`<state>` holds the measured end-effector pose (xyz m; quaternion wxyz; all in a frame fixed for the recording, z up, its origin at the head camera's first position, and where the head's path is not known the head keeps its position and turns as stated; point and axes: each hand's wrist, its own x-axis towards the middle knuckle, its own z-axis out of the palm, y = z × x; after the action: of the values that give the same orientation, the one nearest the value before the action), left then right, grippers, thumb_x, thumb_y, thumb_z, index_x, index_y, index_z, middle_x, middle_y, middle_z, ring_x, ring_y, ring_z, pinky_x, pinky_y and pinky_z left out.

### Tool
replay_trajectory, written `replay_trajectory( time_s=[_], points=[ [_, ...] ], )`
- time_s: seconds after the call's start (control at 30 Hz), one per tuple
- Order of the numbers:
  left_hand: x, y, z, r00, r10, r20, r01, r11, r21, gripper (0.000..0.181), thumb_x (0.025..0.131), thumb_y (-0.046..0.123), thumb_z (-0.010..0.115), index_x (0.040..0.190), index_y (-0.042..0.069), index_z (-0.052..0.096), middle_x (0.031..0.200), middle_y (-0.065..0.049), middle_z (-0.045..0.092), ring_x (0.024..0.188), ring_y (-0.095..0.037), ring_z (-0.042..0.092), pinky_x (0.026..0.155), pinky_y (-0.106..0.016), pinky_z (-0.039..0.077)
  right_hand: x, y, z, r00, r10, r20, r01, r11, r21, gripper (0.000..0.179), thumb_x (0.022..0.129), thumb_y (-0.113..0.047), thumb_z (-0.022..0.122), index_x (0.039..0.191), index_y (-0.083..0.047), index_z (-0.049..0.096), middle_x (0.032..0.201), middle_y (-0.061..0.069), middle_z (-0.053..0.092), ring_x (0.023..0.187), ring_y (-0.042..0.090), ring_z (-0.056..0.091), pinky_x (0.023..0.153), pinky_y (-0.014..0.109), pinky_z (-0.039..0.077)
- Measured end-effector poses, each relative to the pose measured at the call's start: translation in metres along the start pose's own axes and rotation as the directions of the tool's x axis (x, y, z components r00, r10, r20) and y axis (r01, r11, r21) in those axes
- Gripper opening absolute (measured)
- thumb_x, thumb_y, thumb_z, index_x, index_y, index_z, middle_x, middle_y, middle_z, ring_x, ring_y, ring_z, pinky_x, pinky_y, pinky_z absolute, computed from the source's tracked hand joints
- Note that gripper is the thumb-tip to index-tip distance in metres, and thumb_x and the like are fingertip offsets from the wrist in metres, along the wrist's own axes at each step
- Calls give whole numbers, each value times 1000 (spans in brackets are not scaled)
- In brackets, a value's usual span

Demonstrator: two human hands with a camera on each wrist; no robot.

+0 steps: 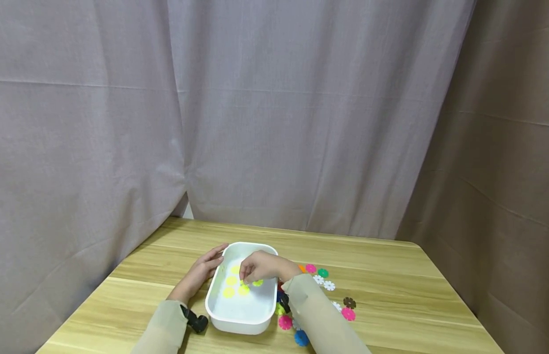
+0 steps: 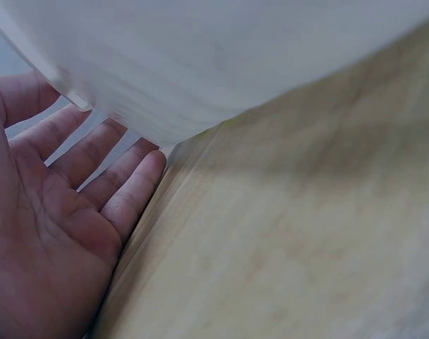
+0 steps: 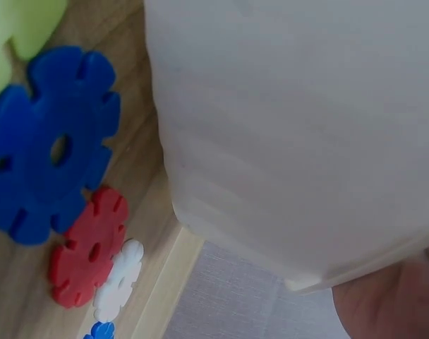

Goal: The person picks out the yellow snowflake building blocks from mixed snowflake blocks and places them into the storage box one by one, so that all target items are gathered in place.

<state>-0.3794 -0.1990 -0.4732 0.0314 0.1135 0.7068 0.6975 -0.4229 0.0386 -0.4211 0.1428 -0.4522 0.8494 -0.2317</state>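
A white plastic tray (image 1: pixel 241 314) stands on the table with several yellow snowflake discs (image 1: pixel 228 292) lying on its floor. My left hand (image 1: pixel 205 268) touches the tray's left side, its fingers fairly straight against the outer wall; in the left wrist view those fingers (image 2: pixel 133 194) lie under the rim. Reaching over the right rim, my right hand (image 1: pixel 261 265) is inside the tray, with its bent fingertips pinching a yellow snowflake disc low over the others. In the right wrist view the tray wall (image 3: pixel 292 141) hides the fingertips.
Loose snowflake discs lie right of the tray, partly under the right forearm: pink (image 1: pixel 285 322), blue (image 1: pixel 302 338), green (image 1: pixel 323 273), white (image 1: pixel 329 285) and brown (image 1: pixel 349 303). A red disc (image 3: pixel 91 247) lies close to the tray. Grey curtains (image 1: pixel 292 123) hang behind the table.
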Motion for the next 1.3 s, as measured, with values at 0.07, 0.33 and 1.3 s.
replay_trajectory(
  time_s=[0.07, 0.33, 1.3],
  points=[
    [0, 0, 1, 1000, -4, 0, 4, 1000, -9, 60, 102, 24, 53, 156, 8, 35, 153, -24, 41, 136, -36, 47, 104, -36, 49, 0, 0, -1, 1000, -6, -2, 6, 1000, 2, 6, 88, -11, 76, 87, -17, 74, 77, -13, 68, 70, 1, 62, 63, 19, 54],
    [0, 0, 1, 1000, -8, 0, 8, 1000, -13, 60, 102, 24, 53, 157, 9, 35, 154, -23, 41, 136, -36, 46, 105, -36, 48, -1, 0, -1, 1000, -15, -9, 16, 1000, 24, 5, 88, -10, 76, 91, -13, 73, 77, -12, 68, 70, 1, 62, 63, 18, 54],
    [0, 0, 2, 999, -21, -40, 20, 1000, -19, 55, 102, 21, 52, 155, 11, 39, 151, -21, 45, 130, -32, 53, 102, -36, 50, -40, 4, -22, 959, -84, -271, 130, 979, 158, 9, 97, -29, 68, 102, -22, 71, 93, -11, 71, 87, 8, 67, 79, 26, 57]
  ],
)
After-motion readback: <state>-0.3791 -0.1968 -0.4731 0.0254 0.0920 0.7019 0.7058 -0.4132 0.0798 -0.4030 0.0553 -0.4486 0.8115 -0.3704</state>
